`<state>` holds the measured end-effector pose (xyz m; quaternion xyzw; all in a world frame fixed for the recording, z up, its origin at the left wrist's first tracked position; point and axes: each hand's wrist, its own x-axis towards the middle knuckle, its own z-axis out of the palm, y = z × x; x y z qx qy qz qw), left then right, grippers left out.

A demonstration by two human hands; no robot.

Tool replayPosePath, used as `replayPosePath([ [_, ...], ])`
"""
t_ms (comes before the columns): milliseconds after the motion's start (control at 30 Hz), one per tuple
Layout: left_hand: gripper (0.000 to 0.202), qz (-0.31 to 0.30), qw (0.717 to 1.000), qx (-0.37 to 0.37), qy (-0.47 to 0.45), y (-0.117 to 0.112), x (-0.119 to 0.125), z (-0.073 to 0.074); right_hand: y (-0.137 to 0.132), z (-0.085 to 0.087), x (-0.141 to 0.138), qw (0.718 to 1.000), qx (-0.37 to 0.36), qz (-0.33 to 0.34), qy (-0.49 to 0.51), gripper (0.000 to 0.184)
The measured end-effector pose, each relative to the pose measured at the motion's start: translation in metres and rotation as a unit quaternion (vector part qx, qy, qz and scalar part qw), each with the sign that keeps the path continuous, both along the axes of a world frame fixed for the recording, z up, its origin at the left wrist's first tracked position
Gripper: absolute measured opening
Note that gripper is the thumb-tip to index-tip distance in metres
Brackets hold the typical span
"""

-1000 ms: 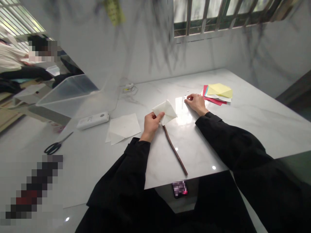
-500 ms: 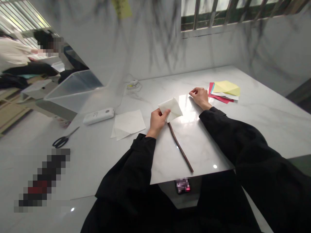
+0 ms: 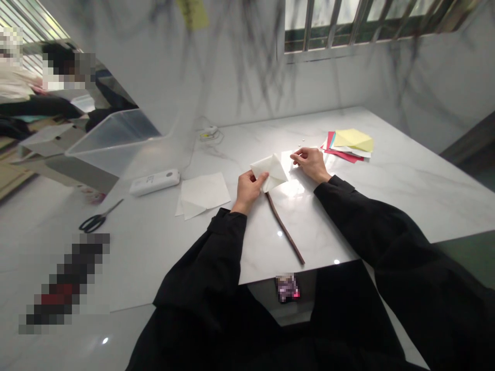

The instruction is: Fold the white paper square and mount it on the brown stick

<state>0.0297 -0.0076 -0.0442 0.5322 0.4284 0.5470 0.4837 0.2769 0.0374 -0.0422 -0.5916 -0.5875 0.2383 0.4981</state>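
Note:
My left hand (image 3: pixel 248 188) pinches a folded white paper flower (image 3: pixel 270 171) fixed to the top of a thin brown stick (image 3: pixel 284 235) that lies on the white marble table (image 3: pixel 386 185). My right hand (image 3: pixel 310 162) is just right of the paper, fingers pinched together on something too small to make out. A few tiny beads (image 3: pixel 301 140) lie on the table beyond it. Both sleeves are black.
A stack of yellow, white and red papers (image 3: pixel 350 142) lies at the far right. White paper sheets (image 3: pixel 203 192), a white remote-like device (image 3: pixel 154 182), black scissors (image 3: pixel 96 219) and a clear plastic bin (image 3: pixel 112 141) sit to the left. People sit at the far left.
My right hand has drawn back from the beads near the coloured papers and come close to the folded paper. The left hand kept its grip on the paper.

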Motion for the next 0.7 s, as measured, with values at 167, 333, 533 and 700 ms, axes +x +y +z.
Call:
replayPosePath([
  [167, 0.064, -0.001, 1.000, -0.001, -0.005, -0.002, 0.001, 0.002, -0.020, 0.000, -0.011, 0.977, -0.028, 0.073, 0.196, 0.035],
  [333, 0.059, 0.001, 1.000, 0.002, 0.000, -0.003, 0.000, 0.003, -0.034, 0.005, -0.027, 0.949, -0.050, 0.135, 0.279, 0.049],
  [533, 0.055, 0.011, 1.000, -0.006, 0.007, -0.002, -0.001, 0.002, -0.036, 0.007, -0.029, 0.949, -0.063, 0.164, 0.263, 0.049],
  [700, 0.057, 0.010, 1.000, -0.012, 0.006, -0.002, -0.002, 0.004, -0.035, 0.007, -0.027, 0.940, -0.087, 0.227, 0.239, 0.050],
])
